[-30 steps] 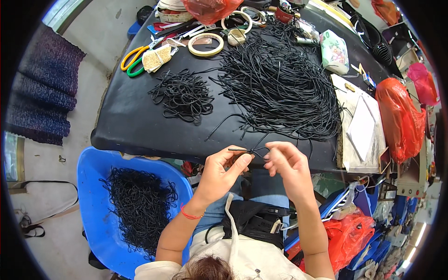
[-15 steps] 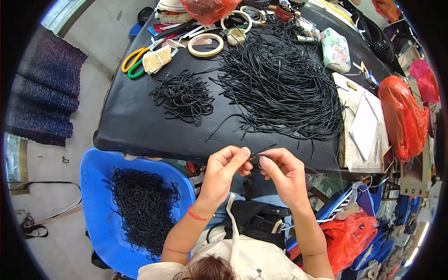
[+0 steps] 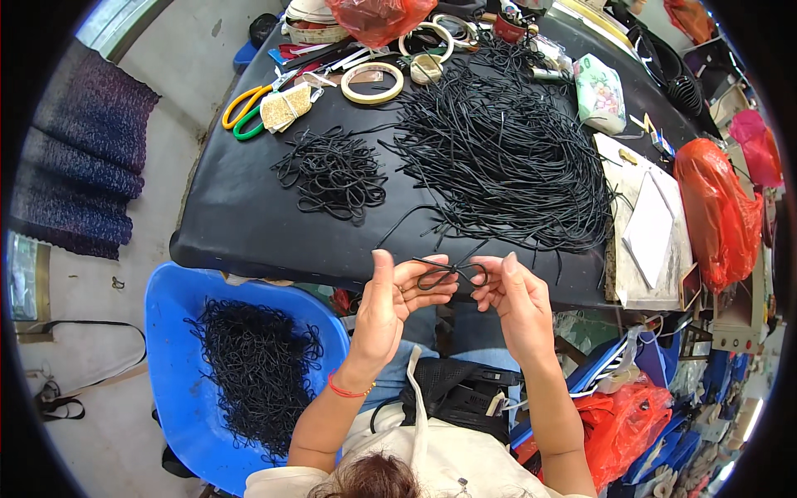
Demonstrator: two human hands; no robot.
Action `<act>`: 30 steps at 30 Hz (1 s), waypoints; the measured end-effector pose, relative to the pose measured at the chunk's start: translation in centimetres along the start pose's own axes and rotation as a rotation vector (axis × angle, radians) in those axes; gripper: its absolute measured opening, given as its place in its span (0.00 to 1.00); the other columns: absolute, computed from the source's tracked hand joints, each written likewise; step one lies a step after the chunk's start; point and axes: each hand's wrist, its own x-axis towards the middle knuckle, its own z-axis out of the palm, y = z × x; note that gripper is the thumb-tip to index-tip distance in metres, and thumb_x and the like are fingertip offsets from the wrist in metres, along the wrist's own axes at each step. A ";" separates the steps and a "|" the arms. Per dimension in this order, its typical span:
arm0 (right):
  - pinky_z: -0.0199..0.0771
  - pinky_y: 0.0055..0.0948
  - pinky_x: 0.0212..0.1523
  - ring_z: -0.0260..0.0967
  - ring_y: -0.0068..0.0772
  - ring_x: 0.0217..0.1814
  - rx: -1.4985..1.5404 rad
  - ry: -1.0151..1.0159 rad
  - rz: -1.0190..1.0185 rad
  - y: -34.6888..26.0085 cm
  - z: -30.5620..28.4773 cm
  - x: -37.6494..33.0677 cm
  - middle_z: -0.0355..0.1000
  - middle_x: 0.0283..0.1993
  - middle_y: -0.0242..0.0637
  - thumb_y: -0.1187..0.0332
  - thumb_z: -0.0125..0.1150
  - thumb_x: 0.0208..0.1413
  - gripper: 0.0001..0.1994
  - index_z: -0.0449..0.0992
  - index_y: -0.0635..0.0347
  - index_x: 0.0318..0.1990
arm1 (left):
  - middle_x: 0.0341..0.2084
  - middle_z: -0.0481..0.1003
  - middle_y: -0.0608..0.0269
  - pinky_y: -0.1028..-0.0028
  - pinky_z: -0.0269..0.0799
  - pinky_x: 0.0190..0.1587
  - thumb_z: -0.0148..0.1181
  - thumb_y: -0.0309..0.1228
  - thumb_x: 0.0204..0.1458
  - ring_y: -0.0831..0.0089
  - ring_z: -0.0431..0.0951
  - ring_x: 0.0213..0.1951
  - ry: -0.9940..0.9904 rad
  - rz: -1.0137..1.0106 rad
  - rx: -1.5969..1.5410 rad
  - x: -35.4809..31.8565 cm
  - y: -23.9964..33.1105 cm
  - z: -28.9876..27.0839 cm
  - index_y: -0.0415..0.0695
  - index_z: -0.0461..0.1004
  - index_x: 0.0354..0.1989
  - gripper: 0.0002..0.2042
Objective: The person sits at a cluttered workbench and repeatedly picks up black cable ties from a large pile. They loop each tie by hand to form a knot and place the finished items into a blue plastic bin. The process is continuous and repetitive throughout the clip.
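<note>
- The left hand point(image 3: 383, 307) has let go its pinch — now open, thumb lifted, fingers behind the cord.
- The right hand point(image 3: 519, 303) touches one loop; cannot tell whether it grips.
- The black cord point(image 3: 452, 269), by the table's point(image 3: 241, 199) near edge, now shows spread loops — its knot seems formed.

Bright light, soft sheen on black tabletop point(image 3: 228, 224), dark corners, fisheye-bent edges, lower right perhaps blurred
</note>
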 end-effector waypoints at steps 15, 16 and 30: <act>0.64 0.16 0.27 0.64 0.14 0.28 0.047 -0.010 -0.047 0.7 1.8 0.0 0.69 0.28 0.28 0.66 0.56 0.56 0.08 0.71 0.63 0.33 | 0.32 0.76 0.62 0.78 0.71 0.36 0.57 0.26 0.52 0.78 0.74 0.33 -0.041 0.097 -0.105 0.2 -1.0 1.2 0.38 0.73 0.39 0.08; 0.64 0.15 0.28 0.64 0.14 0.28 0.032 -0.020 -0.055 0.7 2.0 -0.2 0.69 0.27 0.27 0.66 0.57 0.56 0.08 0.71 0.63 0.32 | 0.32 0.76 0.62 0.78 0.71 0.35 0.56 0.26 0.53 0.79 0.74 0.32 -0.038 0.136 -0.156 0.2 -1.1 1.6 0.39 0.73 0.39 0.07; 0.64 0.17 0.22 0.64 0.18 0.22 0.094 -0.168 0.076 -1.2 2.0 0.6 0.70 0.25 0.31 0.66 0.53 0.58 0.10 0.72 0.65 0.34 | 0.27 0.76 0.62 0.80 0.70 0.35 0.53 0.27 0.55 0.79 0.73 0.29 -0.176 -0.063 0.128 -0.1 0.5 0.9 0.35 0.75 0.36 0.08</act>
